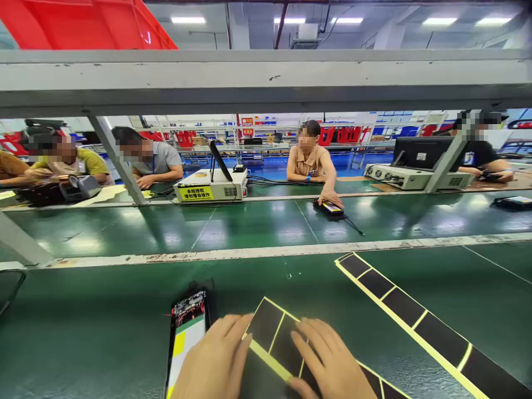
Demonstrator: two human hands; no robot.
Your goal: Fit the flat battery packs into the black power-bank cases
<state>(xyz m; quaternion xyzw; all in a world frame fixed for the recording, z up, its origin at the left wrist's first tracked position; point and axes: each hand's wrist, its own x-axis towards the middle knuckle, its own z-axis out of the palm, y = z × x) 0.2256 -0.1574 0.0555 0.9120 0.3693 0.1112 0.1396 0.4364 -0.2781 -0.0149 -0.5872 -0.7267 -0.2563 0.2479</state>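
Both bare hands are close together over the near green tabletop (103, 327), at the two sides of a strip of black panels (266, 327) edged in pale yellow. The left hand (216, 354) is partly curled, its fingers close together and its thumb at the strip's left end. The right hand (332, 354) is also half curled, fingers and thumb spread apart over the strip, with dark panel showing between them. Both appear to touch the strip, but whether either one pinches it firmly cannot be told. More yellow-edged black panels show beyond the right wrist; the hand hides whether they join the same piece. Just beside the left hand, partly covered by it, lies a black device (187, 338) with bare circuitry and red wires at its far end and a white and yellow face. To the right, a longer strip (419, 318) lies slantwise, well apart from the device. Past a worn white ledge (249, 254), a co-worker's hand (331, 198) rests on another device (334, 210), near a white instrument box (210, 185).
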